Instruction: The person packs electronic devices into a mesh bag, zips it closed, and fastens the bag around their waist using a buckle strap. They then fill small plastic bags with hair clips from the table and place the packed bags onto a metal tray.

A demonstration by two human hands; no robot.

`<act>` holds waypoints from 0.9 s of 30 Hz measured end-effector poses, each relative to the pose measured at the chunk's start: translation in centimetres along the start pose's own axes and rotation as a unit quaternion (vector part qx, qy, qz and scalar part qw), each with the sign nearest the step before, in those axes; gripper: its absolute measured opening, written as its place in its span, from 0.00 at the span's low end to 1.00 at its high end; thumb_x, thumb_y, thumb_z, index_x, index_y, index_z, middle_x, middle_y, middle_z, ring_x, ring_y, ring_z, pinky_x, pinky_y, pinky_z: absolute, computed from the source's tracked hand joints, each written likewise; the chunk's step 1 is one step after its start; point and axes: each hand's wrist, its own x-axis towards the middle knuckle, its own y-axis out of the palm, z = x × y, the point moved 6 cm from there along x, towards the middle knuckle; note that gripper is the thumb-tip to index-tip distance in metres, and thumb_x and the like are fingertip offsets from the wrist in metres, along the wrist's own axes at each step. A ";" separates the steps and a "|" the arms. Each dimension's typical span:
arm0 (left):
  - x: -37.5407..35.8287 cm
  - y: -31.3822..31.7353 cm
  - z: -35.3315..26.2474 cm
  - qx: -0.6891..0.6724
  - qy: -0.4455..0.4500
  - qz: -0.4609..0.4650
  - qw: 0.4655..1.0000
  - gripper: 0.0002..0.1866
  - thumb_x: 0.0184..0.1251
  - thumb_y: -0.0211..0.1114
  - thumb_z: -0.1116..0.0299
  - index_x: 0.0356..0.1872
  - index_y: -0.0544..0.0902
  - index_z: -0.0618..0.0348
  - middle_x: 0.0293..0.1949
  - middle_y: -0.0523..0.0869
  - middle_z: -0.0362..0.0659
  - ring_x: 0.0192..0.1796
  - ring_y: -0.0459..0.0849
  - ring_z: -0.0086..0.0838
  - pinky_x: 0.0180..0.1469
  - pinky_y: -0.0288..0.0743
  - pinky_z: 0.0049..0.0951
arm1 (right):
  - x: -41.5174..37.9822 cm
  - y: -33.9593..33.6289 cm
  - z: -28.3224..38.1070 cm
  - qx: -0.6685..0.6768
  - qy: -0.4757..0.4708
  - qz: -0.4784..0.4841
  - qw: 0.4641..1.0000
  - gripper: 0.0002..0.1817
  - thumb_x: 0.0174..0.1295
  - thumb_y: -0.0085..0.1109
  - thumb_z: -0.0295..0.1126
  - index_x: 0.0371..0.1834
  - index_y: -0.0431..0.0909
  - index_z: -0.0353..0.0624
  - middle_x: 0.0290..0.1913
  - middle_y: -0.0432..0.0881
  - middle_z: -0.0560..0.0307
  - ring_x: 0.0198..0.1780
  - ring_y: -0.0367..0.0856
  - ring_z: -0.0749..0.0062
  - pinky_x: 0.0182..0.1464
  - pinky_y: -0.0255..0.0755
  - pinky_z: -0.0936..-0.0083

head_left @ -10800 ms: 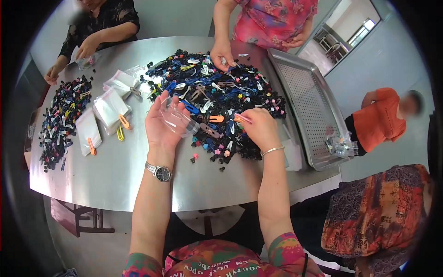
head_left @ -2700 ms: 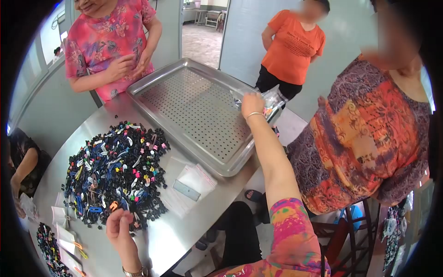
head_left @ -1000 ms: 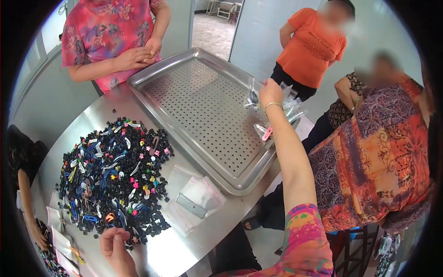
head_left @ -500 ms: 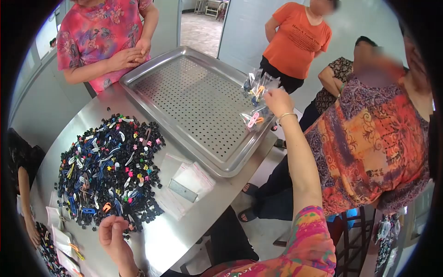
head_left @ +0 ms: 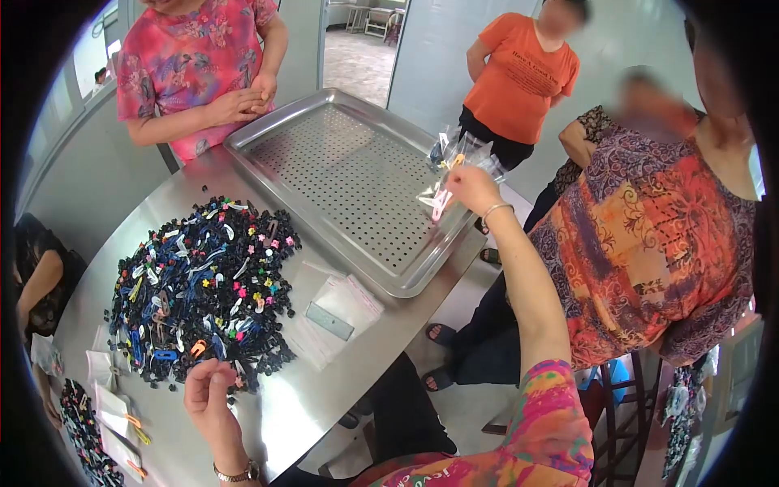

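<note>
My right hand (head_left: pixel 475 191) is closed at the right corner of a perforated metal tray (head_left: pixel 324 178), gripping a clear plastic bag. Inside that bag a pink hair clip (head_left: pixel 440 206) shows below my fingers. Another clear bag (head_left: pixel 442 151) with small dark and white items lies just beyond, at the tray's rim. My left hand (head_left: pixel 213 402) hovers at the near edge of a heap of hair clips and small accessories (head_left: pixel 203 292). Its fingers are curled with the thumb against them; whether anything sits between them is hidden. An orange clip (head_left: pixel 198 348) and a blue clip (head_left: pixel 165 355) lie just beyond it.
Flat clear bags (head_left: pixel 357 300) are stacked on the metal table beside a grey plate (head_left: pixel 329 321). More bags (head_left: pixel 112 410) and a second dark heap (head_left: pixel 79 418) are at the left. People stand behind the tray and at the right; another is at the far left.
My right hand has moved slightly left and down, and the bag with the pink clip has turned more upright. My left hand stays curled by the heap. The view has shifted slightly.
</note>
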 end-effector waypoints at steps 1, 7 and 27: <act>-0.1 0.0 -0.2 -0.003 -0.006 -0.014 1.000 0.06 0.66 0.59 0.75 0.42 0.78 0.64 0.35 0.83 0.40 0.36 0.80 0.22 0.42 0.73 0.21 | 0.3 -0.9 1.5 -0.071 -0.026 -0.040 0.996 0.09 0.50 0.59 0.35 0.27 0.80 0.40 0.28 0.81 0.45 0.33 0.82 0.55 0.36 0.73 0.62; -0.1 0.1 -0.3 -0.001 -0.012 -0.012 1.000 0.06 0.65 0.59 0.75 0.42 0.78 0.64 0.35 0.82 0.40 0.37 0.79 0.21 0.43 0.72 0.21 | 3.5 -3.0 4.3 -0.373 -0.092 -0.094 0.918 0.04 0.50 0.59 0.32 0.28 0.80 0.46 0.35 0.82 0.54 0.42 0.78 0.56 0.39 0.74 0.60; 0.1 -0.6 0.4 0.011 -0.001 -0.001 1.000 0.08 0.67 0.58 0.75 0.45 0.78 0.63 0.38 0.84 0.41 0.38 0.81 0.21 0.43 0.75 0.21 | 1.1 4.1 -0.8 -0.432 -0.033 -0.009 0.901 0.13 0.60 0.50 0.31 0.46 0.78 0.48 0.59 0.71 0.53 0.54 0.76 0.56 0.50 0.74 0.59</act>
